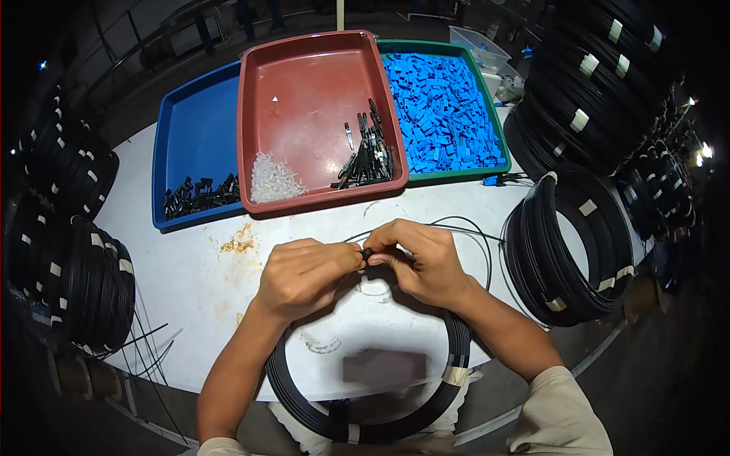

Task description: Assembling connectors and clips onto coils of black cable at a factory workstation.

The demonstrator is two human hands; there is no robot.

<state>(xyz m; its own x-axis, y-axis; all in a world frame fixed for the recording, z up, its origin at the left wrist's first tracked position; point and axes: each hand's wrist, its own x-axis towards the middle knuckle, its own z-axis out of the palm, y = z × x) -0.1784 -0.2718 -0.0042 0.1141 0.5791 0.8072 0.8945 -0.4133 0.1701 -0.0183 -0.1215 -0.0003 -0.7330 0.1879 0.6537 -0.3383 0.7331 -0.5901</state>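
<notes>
Near the middle of the table, my left hand [310, 275] and my right hand [423, 262] meet fingertip to fingertip. Both are closed in a pinch on a small black connector piece [367, 254], mostly covered by the fingers. A thin black cable [461, 220] loops out behind my right hand. Below my forearms lies a coil of black cable [293, 395], bound with pale tape and overhanging the table's near edge. Whether the pinched piece is joined to this cable is hidden.
Across the back stand a blue tray [199, 121] with black parts, a red tray [319, 83] with clear pieces and dark slim connectors, and a green tray [496, 129] heaped with blue parts. Black cable coils [532, 251] stand right, with more coils [95, 285] left.
</notes>
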